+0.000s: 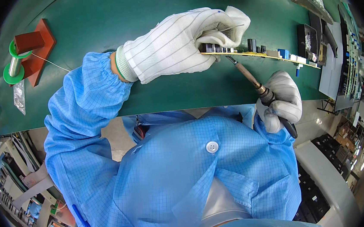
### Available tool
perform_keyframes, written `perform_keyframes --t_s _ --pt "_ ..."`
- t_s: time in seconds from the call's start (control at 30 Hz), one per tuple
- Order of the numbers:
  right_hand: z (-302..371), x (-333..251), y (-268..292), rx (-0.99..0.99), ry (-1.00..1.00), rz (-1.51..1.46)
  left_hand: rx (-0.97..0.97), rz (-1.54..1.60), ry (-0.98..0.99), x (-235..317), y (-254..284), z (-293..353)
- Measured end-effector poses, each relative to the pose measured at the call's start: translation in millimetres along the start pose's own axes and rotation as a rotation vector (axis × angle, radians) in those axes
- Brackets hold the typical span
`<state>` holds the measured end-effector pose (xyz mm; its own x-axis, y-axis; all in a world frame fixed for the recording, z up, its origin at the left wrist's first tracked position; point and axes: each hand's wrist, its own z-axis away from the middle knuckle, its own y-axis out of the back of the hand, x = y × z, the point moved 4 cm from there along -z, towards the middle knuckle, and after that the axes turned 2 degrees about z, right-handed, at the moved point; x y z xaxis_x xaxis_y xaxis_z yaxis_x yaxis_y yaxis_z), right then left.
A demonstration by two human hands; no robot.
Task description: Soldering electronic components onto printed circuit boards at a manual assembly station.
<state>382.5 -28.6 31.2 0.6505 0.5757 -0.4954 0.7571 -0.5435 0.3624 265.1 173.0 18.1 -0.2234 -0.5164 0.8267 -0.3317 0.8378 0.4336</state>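
My left hand (184, 42), in a white striped glove, is closed on one end of a circuit board (268, 55) held edge-on above the bench. A thin solder wire (231, 27) sticks out between its thumb and fingers. Black, blue and white components stand on the board's upper side. My right hand (282, 98), gloved too, grips a soldering iron (250, 76) by its black handle. The iron's tip is at the board's lower side, close to my left fingers; whether it touches cannot be made out.
On the left of the green bench (95, 17), a solder spool (15, 65) with green flanges sits on a red-brown stand (40, 48), its wire trailing right. A small clear bag (19, 97) lies below. At the right are a black tray (306, 40) and upright circuit boards (352, 66).
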Motion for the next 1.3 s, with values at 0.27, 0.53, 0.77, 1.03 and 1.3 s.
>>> perform_keyframes --t_s 0.27,0.53,0.77,1.03,1.3 --pt "3 1 -1 0.012 -0.012 0.011 0.008 -0.027 -0.011 3 0 0" --pt "1 -1 0 -0.009 -0.026 0.009 0.005 0.009 -0.015 2 1 -2" --pt "4 3 -2 -0.013 -0.001 -0.014 -0.001 -0.013 0.009 1 0 0" --pt "0 2 -1 0.001 0.017 -0.003 0.002 -0.003 0.007 2 1 -1" --pt "1 2 -2 -0.014 -0.004 0.02 0.005 -0.016 0.001 2 0 -1"
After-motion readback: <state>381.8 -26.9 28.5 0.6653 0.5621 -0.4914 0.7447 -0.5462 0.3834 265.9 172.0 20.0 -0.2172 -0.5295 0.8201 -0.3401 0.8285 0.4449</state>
